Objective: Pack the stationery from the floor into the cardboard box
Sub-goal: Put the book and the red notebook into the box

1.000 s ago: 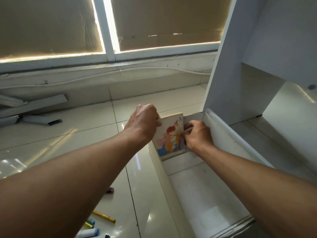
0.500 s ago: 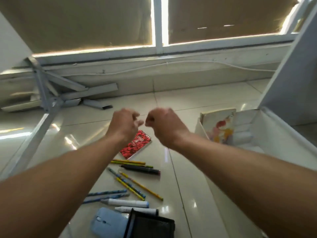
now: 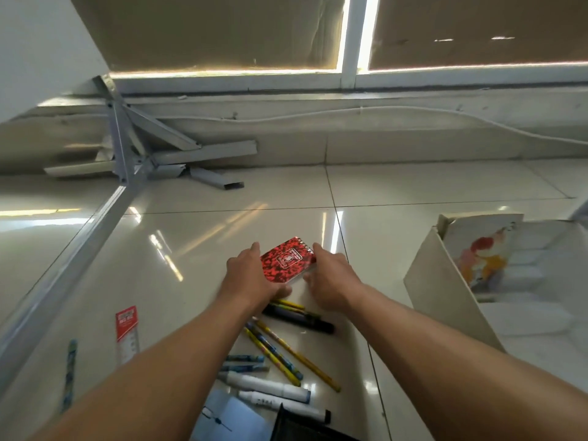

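A small red patterned notebook lies on the tiled floor in the middle of the view. My left hand clasps its left edge, fingers curled under the near corner. My right hand clasps its right edge, thumb at the far corner. The white cardboard box stands open at the right, with an illustrated book upright against its far wall. Several pencils, a black marker and two white markers lie on the floor just below my hands.
A red ruler and a blue pen lie at the left. A light blue object and a black case sit at the bottom edge. Grey metal bars lean by the wall, one running diagonally left.
I let go of the illustrated book in the box, and the view swung left. Both hands dropped from loose fists above the floor onto the red notebook's sides.
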Tool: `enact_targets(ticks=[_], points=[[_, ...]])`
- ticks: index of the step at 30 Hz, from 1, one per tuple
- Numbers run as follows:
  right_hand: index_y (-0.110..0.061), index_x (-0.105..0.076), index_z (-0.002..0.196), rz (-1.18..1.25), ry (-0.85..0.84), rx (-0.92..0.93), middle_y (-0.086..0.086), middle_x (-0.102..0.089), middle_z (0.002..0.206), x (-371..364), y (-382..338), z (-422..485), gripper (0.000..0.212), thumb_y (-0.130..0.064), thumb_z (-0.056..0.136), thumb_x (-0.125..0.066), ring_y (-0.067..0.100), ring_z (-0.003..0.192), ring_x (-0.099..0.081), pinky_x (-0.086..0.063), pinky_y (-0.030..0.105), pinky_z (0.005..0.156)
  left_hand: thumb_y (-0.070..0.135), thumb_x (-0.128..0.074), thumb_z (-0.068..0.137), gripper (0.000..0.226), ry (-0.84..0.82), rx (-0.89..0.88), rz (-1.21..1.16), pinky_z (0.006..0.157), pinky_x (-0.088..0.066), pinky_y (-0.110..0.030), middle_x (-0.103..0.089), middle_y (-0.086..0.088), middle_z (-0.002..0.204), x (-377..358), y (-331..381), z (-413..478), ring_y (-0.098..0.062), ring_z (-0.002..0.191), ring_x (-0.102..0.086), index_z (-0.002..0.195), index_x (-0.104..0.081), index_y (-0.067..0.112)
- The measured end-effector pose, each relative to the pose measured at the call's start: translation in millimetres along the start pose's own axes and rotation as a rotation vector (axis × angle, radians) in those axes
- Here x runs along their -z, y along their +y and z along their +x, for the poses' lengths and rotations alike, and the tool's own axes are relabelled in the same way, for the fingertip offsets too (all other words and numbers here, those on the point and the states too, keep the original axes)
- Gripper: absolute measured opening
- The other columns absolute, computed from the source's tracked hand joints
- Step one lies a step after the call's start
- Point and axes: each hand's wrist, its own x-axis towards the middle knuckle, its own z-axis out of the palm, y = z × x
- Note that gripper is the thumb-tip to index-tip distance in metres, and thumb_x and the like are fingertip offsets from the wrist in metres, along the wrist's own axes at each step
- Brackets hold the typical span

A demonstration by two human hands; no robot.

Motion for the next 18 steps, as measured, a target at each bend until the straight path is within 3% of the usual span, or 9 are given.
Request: enact_targets(ticks=[2, 4, 8, 10, 13, 15, 18], points=[[-0.013, -0.061, 0.123, 0.004, -0.009, -0.012, 0.012, -0.064, 0.124, 4.2, 1.5, 5.5, 0.024, -0.01, 0.102, -0.052, 0.032, 0.121, -0.055, -0.046, 0.035, 0.093, 0.056, -0.094, 0.06, 0.079, 0.03, -0.033, 0.046, 0.091, -0.057, -0.039, -0.071, -0.007, 0.112, -1.8, 0.2, 0.6, -0.027, 0.107, -0.065, 0.122, -0.066, 0.015], [-0.015, -0.071, 0.12, 0.078, 0.015, -0.046, 0.01, -0.071, 0.119, 6.7, 2.0, 7.1, 0.027, -0.008, 0.101, -0.054, 0.03, 0.114, -0.063, -0.048, 0.031, 0.086, 0.056, -0.093, 0.062, 0.067, 0.033, -0.059, 0.054, 0.086, -0.059, -0.039, -0.072, -0.003, 0.099, -1.5, 1.3, -3.5, -0.024, 0.096, -0.066, 0.112, -0.072, 0.017], [-0.009, -0.07, 0.13, 0.47, 0.123, -0.23, 0.009, -0.073, 0.122, 2.8, 5.1, 7.2, 0.039, -0.015, 0.092, -0.078, 0.026, 0.115, -0.068, -0.054, 0.037, 0.105, 0.059, -0.079, 0.062, 0.067, 0.01, -0.134, 0.055, 0.082, -0.061, -0.039, -0.075, 0.002, 0.098, 2.5, 5.5, -20.2, -0.021, 0.094, -0.067, 0.119, -0.073, 0.025], [-0.008, -0.074, 0.118, 0.777, 0.185, -0.364, 0.012, -0.076, 0.112, -2.0, 2.6, 5.1, 0.037, -0.014, 0.084, -0.086, 0.031, 0.103, -0.075, -0.062, 0.046, 0.094, 0.059, -0.073, 0.064, 0.069, 0.024, -0.206, 0.069, 0.083, -0.061, -0.036, -0.075, 0.004, 0.101, 7.5, 11.0, -29.8, -0.018, 0.094, -0.067, 0.125, -0.071, 0.027], [-0.006, -0.069, 0.088, 1.035, 0.278, -0.476, 0.023, -0.077, 0.096, 13.7, -5.2, -2.6, 0.019, 0.004, 0.081, -0.084, 0.039, 0.079, -0.078, -0.067, 0.047, 0.068, 0.044, -0.079, 0.074, 0.061, 0.041, -0.304, 0.043, 0.087, -0.061, -0.031, -0.078, 0.0, 0.106, 26.8, 32.3, -41.0, -0.017, 0.094, -0.07, 0.132, -0.07, 0.025], [0.003, -0.068, 0.087, 1.131, 0.331, -0.453, 0.026, -0.076, 0.087, 41.2, -15.4, -5.5, 0.017, 0.012, 0.08, -0.081, 0.041, 0.067, -0.078, -0.067, 0.043, 0.059, 0.039, -0.077, 0.08, 0.054, 0.066, -0.353, 0.039, 0.083, -0.061, -0.032, -0.078, 0.0, 0.104, 43.3, 53.8, -43.5, -0.017, 0.088, -0.071, 0.132, -0.071, 0.024], [0.007, -0.073, 0.084, 1.144, 0.439, -0.305, 0.025, -0.077, 0.081, 101.5, -39.5, -10.7, 0.015, 0.006, 0.075, -0.084, 0.037, 0.059, -0.077, -0.067, 0.045, 0.059, 0.046, -0.069, 0.089, 0.043, 0.215, -0.437, 0.199, 0.073, -0.058, -0.035, -0.077, 0.001, 0.102, 67.2, 99.9, -38.9, -0.024, 0.088, -0.072, 0.129, -0.07, 0.029]])
